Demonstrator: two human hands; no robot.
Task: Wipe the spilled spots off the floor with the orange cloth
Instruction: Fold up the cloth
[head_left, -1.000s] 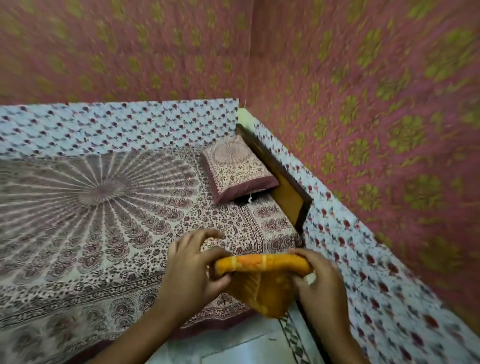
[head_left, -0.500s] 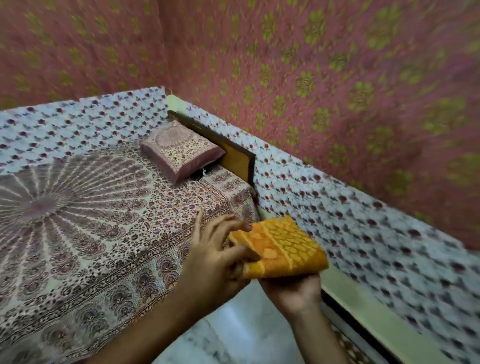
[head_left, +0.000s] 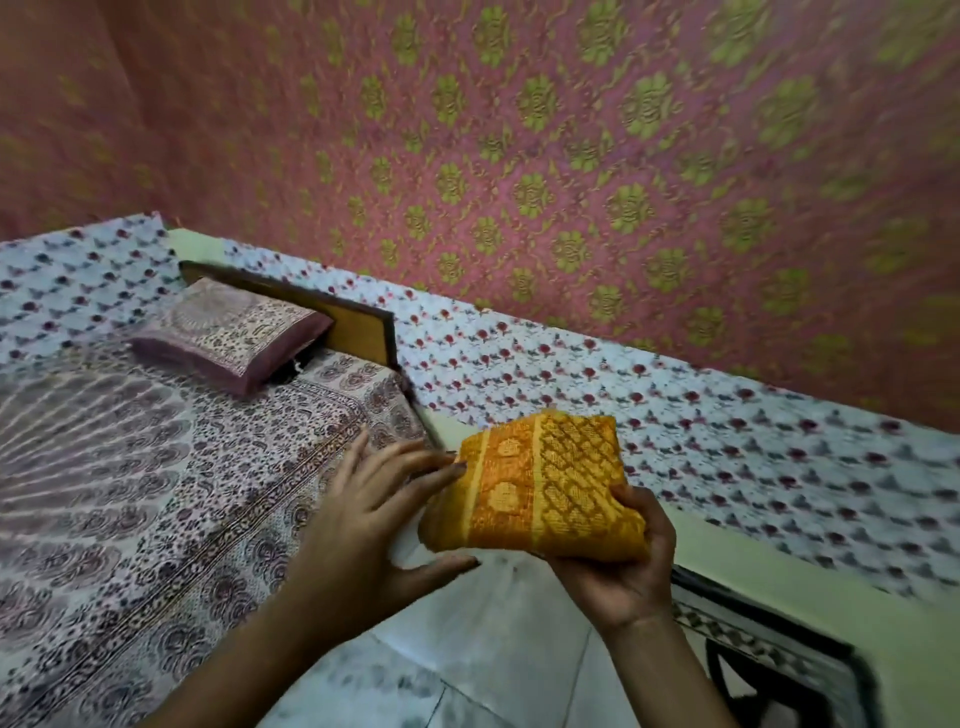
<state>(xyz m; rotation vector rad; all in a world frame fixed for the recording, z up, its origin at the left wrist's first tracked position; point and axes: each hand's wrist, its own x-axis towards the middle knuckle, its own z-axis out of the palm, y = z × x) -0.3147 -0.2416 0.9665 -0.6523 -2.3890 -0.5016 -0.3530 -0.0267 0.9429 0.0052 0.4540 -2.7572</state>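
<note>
- The orange cloth (head_left: 540, 483) is folded into a thick pad and is held in the air, above the pale floor (head_left: 498, 654), between the bed and the wall.
- The right hand (head_left: 618, 566) supports the cloth from below, with fingers closed around its lower right edge.
- The left hand (head_left: 363, 525) is spread open; its fingertips touch the left edge of the cloth, but it does not grip.
- A patterned pillow (head_left: 234, 338) lies on the bed (head_left: 130, 493).

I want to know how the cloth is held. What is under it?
The right hand cups the cloth from below, thumb at its right edge. Below that lies pale floor. The palm is covered by the cloth.
</note>
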